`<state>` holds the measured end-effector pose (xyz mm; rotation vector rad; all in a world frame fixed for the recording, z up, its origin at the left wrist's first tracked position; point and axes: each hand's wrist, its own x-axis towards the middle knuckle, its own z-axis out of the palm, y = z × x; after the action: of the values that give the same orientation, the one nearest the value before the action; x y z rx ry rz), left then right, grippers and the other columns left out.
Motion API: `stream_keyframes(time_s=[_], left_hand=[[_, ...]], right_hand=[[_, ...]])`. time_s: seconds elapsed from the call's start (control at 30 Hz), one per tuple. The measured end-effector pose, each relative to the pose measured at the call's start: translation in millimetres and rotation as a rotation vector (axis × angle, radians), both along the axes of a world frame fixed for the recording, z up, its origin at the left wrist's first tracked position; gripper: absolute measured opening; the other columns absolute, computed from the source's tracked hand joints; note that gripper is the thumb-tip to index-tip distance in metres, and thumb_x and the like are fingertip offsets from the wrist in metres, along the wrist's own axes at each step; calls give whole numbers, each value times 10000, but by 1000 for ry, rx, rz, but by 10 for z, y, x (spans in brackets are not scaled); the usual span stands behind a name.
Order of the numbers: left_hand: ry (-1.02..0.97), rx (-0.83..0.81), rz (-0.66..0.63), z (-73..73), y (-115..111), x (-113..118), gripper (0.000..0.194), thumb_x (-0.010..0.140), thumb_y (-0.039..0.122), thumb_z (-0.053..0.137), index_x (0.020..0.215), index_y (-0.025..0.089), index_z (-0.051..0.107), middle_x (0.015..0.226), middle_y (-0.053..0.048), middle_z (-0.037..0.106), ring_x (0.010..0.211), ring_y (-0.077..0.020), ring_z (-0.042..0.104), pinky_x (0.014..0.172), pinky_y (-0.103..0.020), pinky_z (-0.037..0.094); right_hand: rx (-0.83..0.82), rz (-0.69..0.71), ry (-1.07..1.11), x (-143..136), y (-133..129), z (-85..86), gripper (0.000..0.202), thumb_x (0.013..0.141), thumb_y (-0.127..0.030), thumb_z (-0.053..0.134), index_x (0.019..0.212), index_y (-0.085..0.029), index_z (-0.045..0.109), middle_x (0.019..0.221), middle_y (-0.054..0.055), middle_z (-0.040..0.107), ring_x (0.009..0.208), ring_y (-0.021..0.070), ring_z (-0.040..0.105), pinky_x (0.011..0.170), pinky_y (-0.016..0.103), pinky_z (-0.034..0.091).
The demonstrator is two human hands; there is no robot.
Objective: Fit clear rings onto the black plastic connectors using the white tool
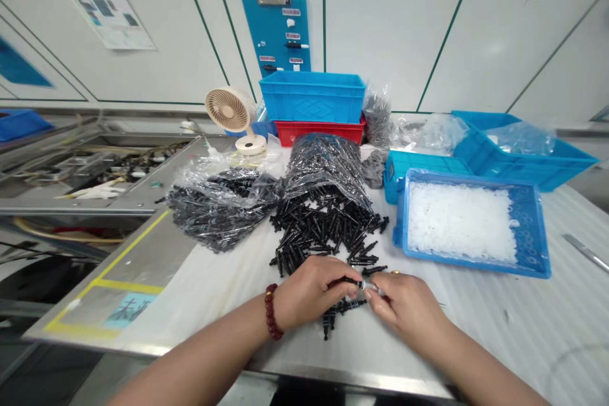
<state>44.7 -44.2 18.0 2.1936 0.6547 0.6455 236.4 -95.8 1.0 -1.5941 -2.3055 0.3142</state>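
My left hand [314, 292] is closed around a slim black rod-like part [353, 280]. At the rod's right end is a small pale piece [369, 286], pinched by my right hand [404, 303]; fingers cover much of it. Several black parts with grey bands [343, 308] lie on the table under and in front of my hands. Just beyond them spreads a pile of similar black parts [328, 228], spilling from a clear plastic bag [326, 162]. To the right, a blue tray [542, 228] holds many small whitish, ring-like pieces [461, 219].
Left of the pile sits another plastic bag [223, 209] of black parts. Behind stand a beige fan [231, 111], a blue bin [314, 98] on a red bin [318, 133], and more blue bins [533, 165]. A metal strip [585, 250] lies far right. The table's front edge [352, 380] is near me.
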Motion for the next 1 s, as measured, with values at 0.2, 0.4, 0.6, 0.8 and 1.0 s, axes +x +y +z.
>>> stream_keyframes(time_s=[0.2,0.4,0.6,0.8,1.0], left_hand=[[-12,36,-2,-55,-4,8,117,839,186,551,895,174,652,795,1,691,710,-100,616,701,-174,456],[35,51,73,5,36,-62,127,814,181,545,890,171,646,785,-12,667,685,-109,591,646,-186,454],[188,232,13,134,224,-261,159,828,207,516,890,173,658,904,-51,611,836,-150,553,775,-265,434],[506,463,283,20,345,-223,159,850,165,498,825,177,655,819,-46,561,788,-175,499,707,-294,425],[806,531,284,-79,277,-52,92,814,164,530,760,132,597,826,-79,528,781,-218,495,688,-343,440]], right_hand=[[44,-72,-68,-19,-3,-8,302,799,-359,455,548,-191,467,478,-32,480,446,99,414,463,232,142],[54,-149,-96,2,10,18,285,793,-321,431,537,-197,450,452,-30,450,438,112,424,458,238,157],[114,-123,91,65,36,29,249,880,-262,321,809,-192,549,701,30,629,615,161,580,547,252,396],[156,-76,115,106,52,-85,307,914,-314,304,1034,-223,573,933,52,679,728,179,640,589,275,481],[79,-109,64,58,39,-13,313,883,-279,333,1075,-217,572,903,46,686,709,187,642,599,289,485]])
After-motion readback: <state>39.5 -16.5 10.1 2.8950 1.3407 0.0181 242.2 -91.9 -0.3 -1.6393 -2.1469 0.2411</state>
